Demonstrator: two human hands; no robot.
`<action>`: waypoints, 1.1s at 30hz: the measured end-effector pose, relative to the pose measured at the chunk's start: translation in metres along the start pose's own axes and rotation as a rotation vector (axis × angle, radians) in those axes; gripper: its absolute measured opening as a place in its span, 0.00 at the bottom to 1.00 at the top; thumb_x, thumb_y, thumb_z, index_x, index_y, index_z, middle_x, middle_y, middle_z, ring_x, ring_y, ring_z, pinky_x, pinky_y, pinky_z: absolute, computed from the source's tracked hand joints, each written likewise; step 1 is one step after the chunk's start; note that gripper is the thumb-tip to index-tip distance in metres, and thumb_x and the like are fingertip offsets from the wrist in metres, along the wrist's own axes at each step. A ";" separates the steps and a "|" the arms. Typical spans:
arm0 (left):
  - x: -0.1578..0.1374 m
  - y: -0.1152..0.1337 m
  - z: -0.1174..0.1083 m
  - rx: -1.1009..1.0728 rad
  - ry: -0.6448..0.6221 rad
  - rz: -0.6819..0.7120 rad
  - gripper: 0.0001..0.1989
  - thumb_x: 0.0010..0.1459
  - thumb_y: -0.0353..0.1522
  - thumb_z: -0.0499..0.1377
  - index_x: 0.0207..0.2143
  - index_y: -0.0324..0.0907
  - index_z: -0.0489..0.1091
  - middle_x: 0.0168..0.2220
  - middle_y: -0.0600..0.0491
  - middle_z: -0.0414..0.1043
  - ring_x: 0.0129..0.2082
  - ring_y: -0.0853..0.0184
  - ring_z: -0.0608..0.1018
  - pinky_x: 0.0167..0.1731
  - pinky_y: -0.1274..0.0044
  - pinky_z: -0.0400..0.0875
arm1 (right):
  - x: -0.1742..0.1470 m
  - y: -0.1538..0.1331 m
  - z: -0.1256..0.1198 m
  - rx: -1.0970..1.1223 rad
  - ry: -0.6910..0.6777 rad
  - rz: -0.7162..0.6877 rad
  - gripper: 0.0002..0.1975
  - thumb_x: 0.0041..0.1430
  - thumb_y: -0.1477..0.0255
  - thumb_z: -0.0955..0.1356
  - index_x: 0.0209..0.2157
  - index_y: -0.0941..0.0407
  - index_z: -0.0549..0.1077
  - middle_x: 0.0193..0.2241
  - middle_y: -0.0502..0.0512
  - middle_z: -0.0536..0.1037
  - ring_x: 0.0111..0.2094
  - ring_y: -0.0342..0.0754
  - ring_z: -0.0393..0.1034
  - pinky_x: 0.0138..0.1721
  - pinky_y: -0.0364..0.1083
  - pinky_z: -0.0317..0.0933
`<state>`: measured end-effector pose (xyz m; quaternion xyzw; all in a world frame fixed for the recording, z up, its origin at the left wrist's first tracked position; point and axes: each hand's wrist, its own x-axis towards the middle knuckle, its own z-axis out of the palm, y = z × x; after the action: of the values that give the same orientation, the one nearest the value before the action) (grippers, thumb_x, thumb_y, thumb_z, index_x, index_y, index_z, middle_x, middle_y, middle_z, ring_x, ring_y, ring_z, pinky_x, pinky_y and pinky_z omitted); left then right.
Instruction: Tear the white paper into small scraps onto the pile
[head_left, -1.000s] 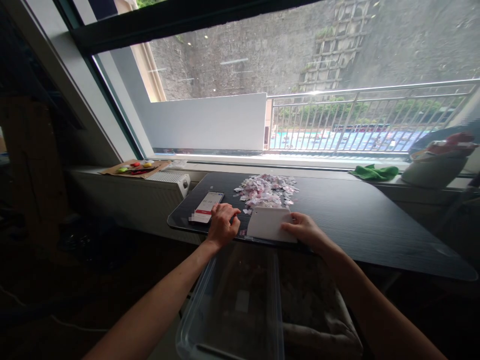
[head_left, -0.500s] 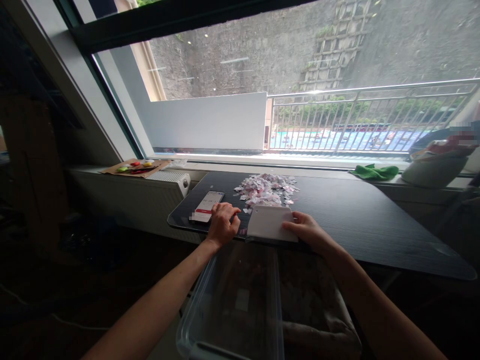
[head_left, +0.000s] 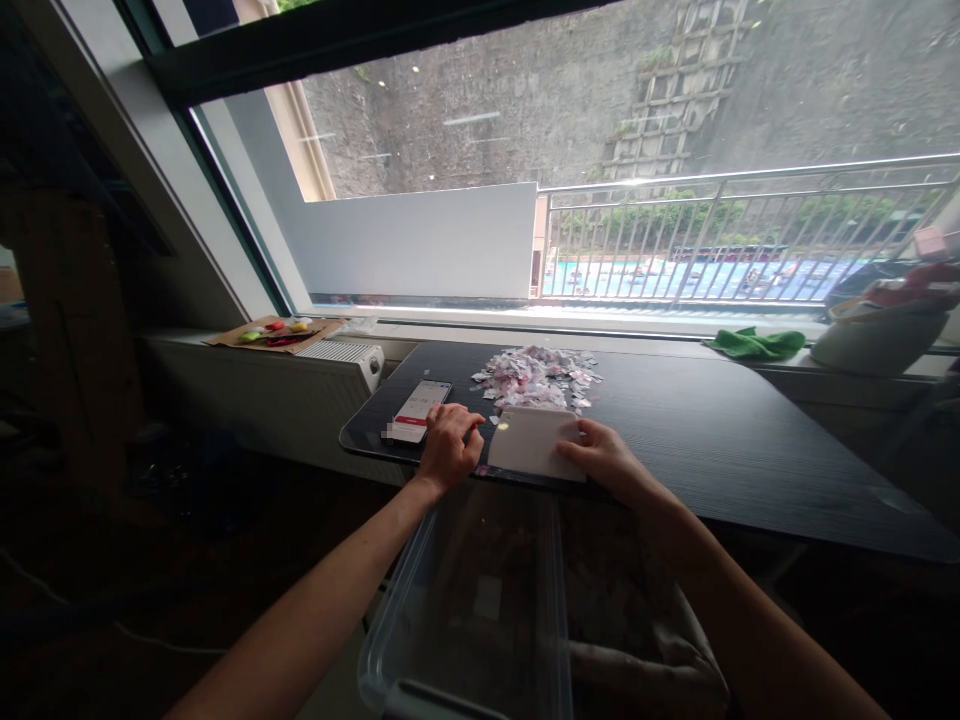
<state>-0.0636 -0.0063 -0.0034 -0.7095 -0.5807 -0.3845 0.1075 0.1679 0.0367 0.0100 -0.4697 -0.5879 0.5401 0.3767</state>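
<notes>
My right hand (head_left: 600,452) grips the right edge of a flat white plastic scraper (head_left: 527,445), thumb on its near face. The scraper has a small hole by its top left corner and stands at the table's front edge, just before a heap of small torn paper pieces (head_left: 529,376). To the left of the scraper is my left hand (head_left: 452,440), fingers loosely bent and apart, holding nothing. A phone (head_left: 418,408) with a lit screen lies beside it, its right side partly behind the fingers.
The dark table (head_left: 697,430) reaches to the windowsill. Below its front edge is a clear plastic bin (head_left: 465,620). A green cloth (head_left: 756,344) and a pale container (head_left: 877,340) sit on the sill at right; cardboard with small coloured items (head_left: 274,333) lies at left, above a radiator (head_left: 337,385).
The scraper has shifted slightly left and tilted, with a bright spot now near its corner. My right hand moved with it. My left hand stays almost in place.
</notes>
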 end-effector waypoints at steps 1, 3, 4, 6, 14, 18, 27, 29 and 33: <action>0.000 0.000 0.000 -0.001 0.001 -0.001 0.10 0.53 0.28 0.50 0.33 0.44 0.70 0.33 0.52 0.73 0.45 0.61 0.71 0.55 0.63 0.53 | -0.001 -0.001 -0.001 -0.002 -0.016 0.008 0.11 0.42 0.75 0.70 0.33 0.57 0.72 0.24 0.50 0.78 0.23 0.44 0.72 0.23 0.40 0.65; 0.000 0.000 0.000 -0.002 0.002 -0.004 0.09 0.53 0.28 0.50 0.33 0.44 0.70 0.34 0.52 0.73 0.45 0.61 0.71 0.56 0.63 0.53 | -0.001 -0.002 -0.002 -0.017 -0.035 0.014 0.12 0.41 0.75 0.71 0.32 0.58 0.72 0.23 0.50 0.78 0.23 0.44 0.72 0.23 0.41 0.65; 0.000 0.000 0.000 -0.003 0.003 -0.005 0.09 0.53 0.28 0.51 0.33 0.44 0.70 0.34 0.52 0.73 0.45 0.61 0.71 0.56 0.62 0.53 | -0.002 -0.002 -0.003 -0.023 -0.044 0.012 0.12 0.40 0.75 0.71 0.32 0.58 0.73 0.23 0.50 0.78 0.22 0.44 0.72 0.23 0.41 0.65; 0.000 0.000 0.000 -0.005 0.006 -0.001 0.09 0.53 0.28 0.51 0.33 0.44 0.70 0.34 0.52 0.73 0.45 0.61 0.71 0.55 0.63 0.53 | -0.001 -0.002 -0.003 -0.012 -0.055 0.009 0.12 0.40 0.74 0.71 0.32 0.57 0.73 0.23 0.50 0.78 0.23 0.45 0.72 0.24 0.41 0.66; -0.001 -0.002 0.001 -0.013 0.013 0.002 0.09 0.53 0.28 0.50 0.33 0.45 0.70 0.34 0.52 0.74 0.44 0.61 0.71 0.55 0.63 0.53 | -0.007 -0.004 -0.011 0.096 -0.018 -0.012 0.17 0.39 0.70 0.72 0.36 0.57 0.72 0.27 0.51 0.80 0.26 0.46 0.74 0.27 0.43 0.68; -0.001 -0.002 0.002 -0.018 0.019 0.013 0.09 0.53 0.28 0.51 0.33 0.44 0.70 0.34 0.52 0.74 0.45 0.61 0.71 0.56 0.63 0.52 | -0.008 -0.003 -0.023 0.019 0.242 -0.086 0.17 0.42 0.68 0.70 0.37 0.57 0.70 0.27 0.51 0.79 0.26 0.46 0.74 0.27 0.43 0.67; -0.001 0.000 0.000 -0.010 -0.009 -0.009 0.10 0.53 0.28 0.51 0.33 0.45 0.70 0.33 0.52 0.73 0.44 0.60 0.71 0.56 0.61 0.52 | -0.010 -0.004 -0.018 -0.217 0.216 -0.147 0.13 0.45 0.68 0.67 0.35 0.56 0.69 0.26 0.51 0.78 0.23 0.44 0.71 0.23 0.41 0.62; 0.000 0.000 0.000 -0.007 -0.008 -0.008 0.10 0.53 0.28 0.51 0.33 0.45 0.70 0.33 0.52 0.73 0.45 0.60 0.71 0.56 0.62 0.52 | -0.009 -0.003 -0.019 -0.121 0.162 -0.131 0.14 0.45 0.68 0.67 0.36 0.56 0.68 0.27 0.52 0.78 0.25 0.45 0.72 0.25 0.42 0.64; 0.000 0.000 0.000 -0.005 0.000 0.012 0.10 0.53 0.28 0.51 0.33 0.44 0.70 0.33 0.52 0.73 0.44 0.60 0.71 0.55 0.62 0.53 | -0.006 0.000 -0.022 -0.111 0.237 -0.119 0.16 0.44 0.68 0.67 0.37 0.56 0.69 0.28 0.52 0.78 0.26 0.46 0.73 0.26 0.43 0.64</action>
<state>-0.0638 -0.0065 -0.0036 -0.7133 -0.5756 -0.3851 0.1081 0.1904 0.0368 0.0133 -0.5147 -0.5950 0.4244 0.4482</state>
